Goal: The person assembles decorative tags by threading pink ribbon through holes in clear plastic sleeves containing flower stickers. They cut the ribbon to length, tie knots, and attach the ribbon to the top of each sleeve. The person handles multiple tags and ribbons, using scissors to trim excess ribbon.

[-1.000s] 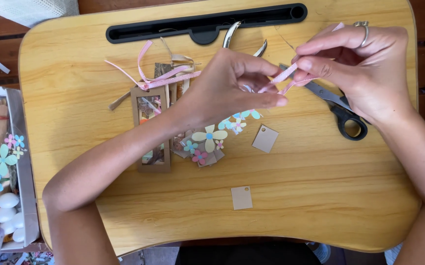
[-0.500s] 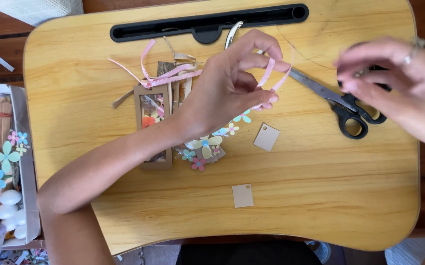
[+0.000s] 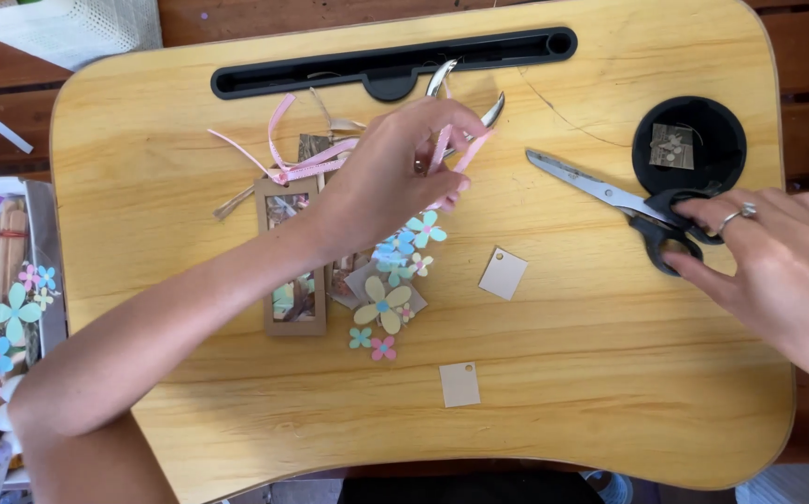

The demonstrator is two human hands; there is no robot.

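Wooden and rounded at its corners, the lap-desk surface [image 3: 190, 149] carries a scatter of paper flowers [image 3: 384, 308], two small card tags [image 3: 502, 273], and a brown bookmark [image 3: 291, 257] beside loose pink ribbon. The left hand [image 3: 395, 173] is closed around a loop of pink ribbon [image 3: 456, 159], pinched above the flowers. The right hand [image 3: 778, 266] is half open, its fingertips touching the black handles of the scissors [image 3: 628, 201] lying near the round cup recess [image 3: 689, 145]. Cutting cleanly probably means seating the fingers fully in the handles and keeping the ribbon taut.
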